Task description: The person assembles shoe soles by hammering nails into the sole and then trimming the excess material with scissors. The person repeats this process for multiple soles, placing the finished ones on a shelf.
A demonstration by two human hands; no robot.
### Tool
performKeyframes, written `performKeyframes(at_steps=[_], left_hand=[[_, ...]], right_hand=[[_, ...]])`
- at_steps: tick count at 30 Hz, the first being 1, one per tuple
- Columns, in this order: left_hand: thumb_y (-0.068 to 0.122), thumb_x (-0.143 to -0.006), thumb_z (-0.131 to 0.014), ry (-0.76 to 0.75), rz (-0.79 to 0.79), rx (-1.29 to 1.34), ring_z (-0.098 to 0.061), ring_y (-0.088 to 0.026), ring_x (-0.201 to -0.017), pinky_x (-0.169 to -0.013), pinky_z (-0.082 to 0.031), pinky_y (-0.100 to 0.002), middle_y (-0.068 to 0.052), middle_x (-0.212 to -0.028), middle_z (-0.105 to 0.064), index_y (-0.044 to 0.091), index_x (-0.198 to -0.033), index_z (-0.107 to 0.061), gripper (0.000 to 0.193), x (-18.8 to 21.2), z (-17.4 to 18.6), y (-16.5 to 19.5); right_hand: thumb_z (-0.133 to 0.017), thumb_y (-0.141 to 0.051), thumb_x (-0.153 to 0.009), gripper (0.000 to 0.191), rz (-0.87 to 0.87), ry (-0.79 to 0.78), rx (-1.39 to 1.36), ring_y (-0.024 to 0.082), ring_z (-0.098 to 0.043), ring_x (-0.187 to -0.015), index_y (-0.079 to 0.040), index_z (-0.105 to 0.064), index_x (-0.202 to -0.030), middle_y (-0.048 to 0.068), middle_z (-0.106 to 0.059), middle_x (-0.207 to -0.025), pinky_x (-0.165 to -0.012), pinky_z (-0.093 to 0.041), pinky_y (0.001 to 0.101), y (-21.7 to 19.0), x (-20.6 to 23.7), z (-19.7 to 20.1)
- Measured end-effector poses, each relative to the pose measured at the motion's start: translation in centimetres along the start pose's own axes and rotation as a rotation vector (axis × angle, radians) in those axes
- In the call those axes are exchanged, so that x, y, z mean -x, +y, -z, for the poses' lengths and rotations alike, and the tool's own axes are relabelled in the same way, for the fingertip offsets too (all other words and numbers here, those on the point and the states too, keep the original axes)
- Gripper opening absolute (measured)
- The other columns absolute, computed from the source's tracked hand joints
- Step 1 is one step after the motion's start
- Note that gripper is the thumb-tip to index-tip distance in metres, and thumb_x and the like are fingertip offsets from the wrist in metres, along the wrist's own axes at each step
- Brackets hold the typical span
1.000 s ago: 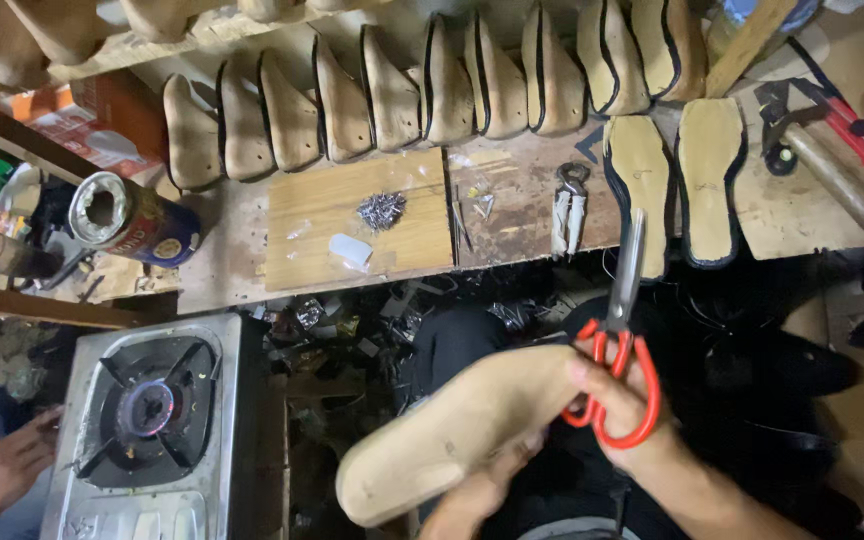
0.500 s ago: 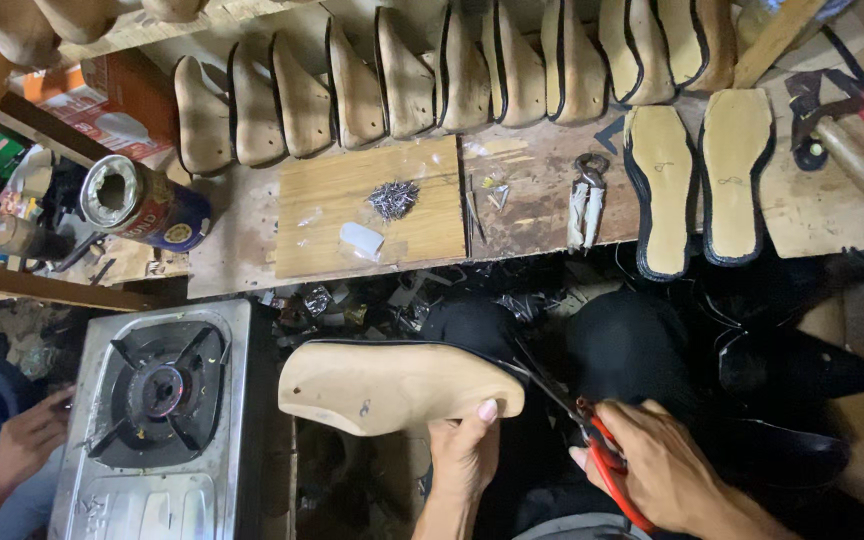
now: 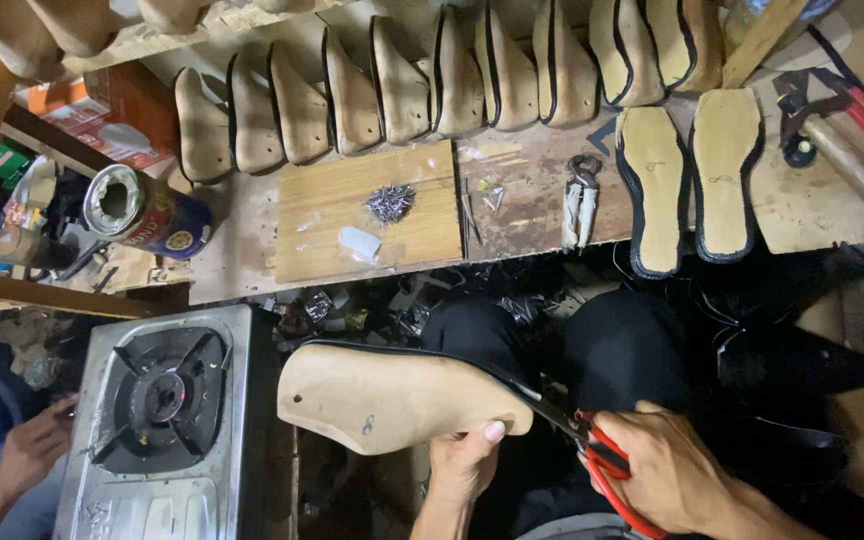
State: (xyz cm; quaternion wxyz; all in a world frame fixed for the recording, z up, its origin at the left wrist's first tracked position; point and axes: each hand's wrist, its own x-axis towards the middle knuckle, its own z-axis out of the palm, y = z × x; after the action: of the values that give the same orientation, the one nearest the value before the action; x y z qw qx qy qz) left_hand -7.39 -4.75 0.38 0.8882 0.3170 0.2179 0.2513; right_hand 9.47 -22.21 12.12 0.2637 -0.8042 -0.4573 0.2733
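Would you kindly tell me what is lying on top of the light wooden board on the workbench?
On the wooden board lie a small heap of metal nails and a pale scrap. Whatever is beneath the board is covered.

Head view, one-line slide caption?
Left hand steadies wooden shoe last; right hand works red-handled scissors at its edge.

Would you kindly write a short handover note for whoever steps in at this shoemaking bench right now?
Left hand: grips the wooden shoe last from below, held over the lap, a black edge along its top.
Right hand: closed on the red-handled scissors, blades at the last's right end on that black edge.
Bench: pile of small nails on a wooden board, pincers, two insoles, row of lasts behind.
Done: how far the trimming has got cannot be told.
Left: the black edge shows along the top.
Another person's hand rests beside the gas stove.
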Motion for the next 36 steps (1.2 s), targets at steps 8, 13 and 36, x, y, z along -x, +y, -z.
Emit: performKeyframes(at_steps=[8,13,36], left_hand=[[-0.001,-0.073,-0.082,-0.032,0.007,-0.096,-0.069,-0.026,-0.099,-0.092,-0.056,-0.041,-0.013,-0.106,-0.071,-0.003,-0.118,-0.064,0.049,0.8,2.1,0.0],[0.006,-0.071,-0.085,-0.04,0.074,-0.291,-0.069,-0.025,-0.095,-0.087,-0.057,-0.039,-0.013,-0.102,-0.071,-0.003,-0.117,-0.065,0.051,1.4,1.4,-0.1],[0.006,-0.072,-0.086,-0.603,0.094,-0.848,-0.068,-0.016,-0.104,-0.096,-0.056,-0.034,-0.008,-0.112,-0.07,-0.001,-0.12,-0.067,0.052,0.0,-4.7,5.7]], right_hand=[[-0.082,-0.021,-0.073,0.024,0.074,0.049,0.015,0.028,-0.071,-0.06,-0.01,-0.067,-0.089,0.008,-0.073,-0.072,-0.061,-0.053,0.0395,0.4,0.4,-0.3],[-0.083,-0.02,-0.07,0.031,0.027,0.027,-0.071,0.031,-0.071,-0.065,-0.01,-0.069,-0.096,0.008,-0.074,-0.075,-0.063,-0.048,0.041,-1.4,-0.2,0.2],[-0.056,-0.03,-0.097,0.051,0.15,0.335,-0.932,0.025,-0.065,-0.105,0.006,-0.059,-0.133,0.017,-0.068,-0.114,-0.094,-0.051,0.0393,6.3,-2.2,-0.1]])
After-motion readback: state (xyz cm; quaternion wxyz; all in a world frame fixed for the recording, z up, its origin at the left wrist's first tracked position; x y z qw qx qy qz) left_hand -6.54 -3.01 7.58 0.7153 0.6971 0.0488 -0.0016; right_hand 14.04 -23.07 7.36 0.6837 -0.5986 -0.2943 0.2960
